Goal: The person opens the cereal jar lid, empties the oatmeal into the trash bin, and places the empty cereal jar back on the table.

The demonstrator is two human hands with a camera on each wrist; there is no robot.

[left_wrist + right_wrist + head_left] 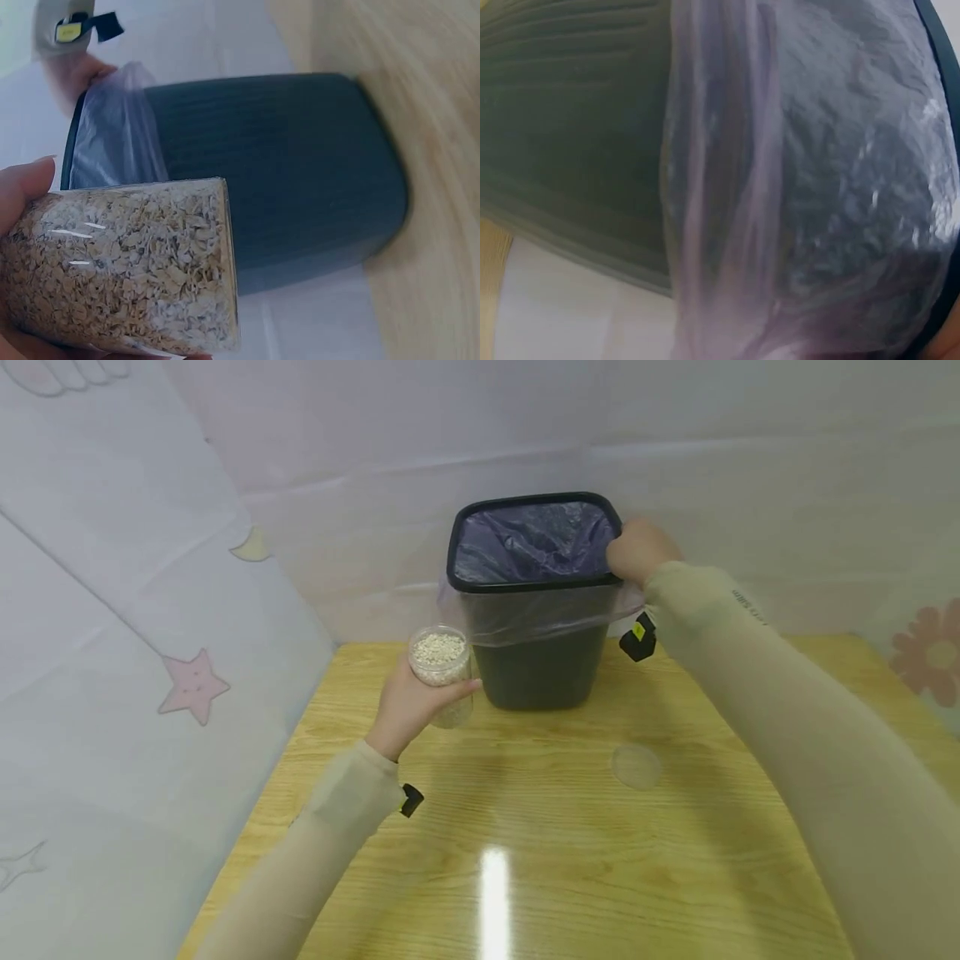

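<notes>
A dark waste bin (536,602) lined with a clear plastic bag (528,539) stands at the far side of a wooden table (570,860). My right hand (637,550) grips the bin's right rim. My left hand (416,702) holds an open clear jar of oat flakes (441,664) upright, just left of the bin. In the left wrist view the jar of oat flakes (124,266) fills the lower left with the bin (285,172) behind it. The right wrist view shows only the bin's ribbed wall (570,135) and the bag (817,187) up close.
A round clear lid (635,765) lies flat on the table in front of the bin. White sheeting printed with stars and flowers (150,610) walls in the table at the left and back.
</notes>
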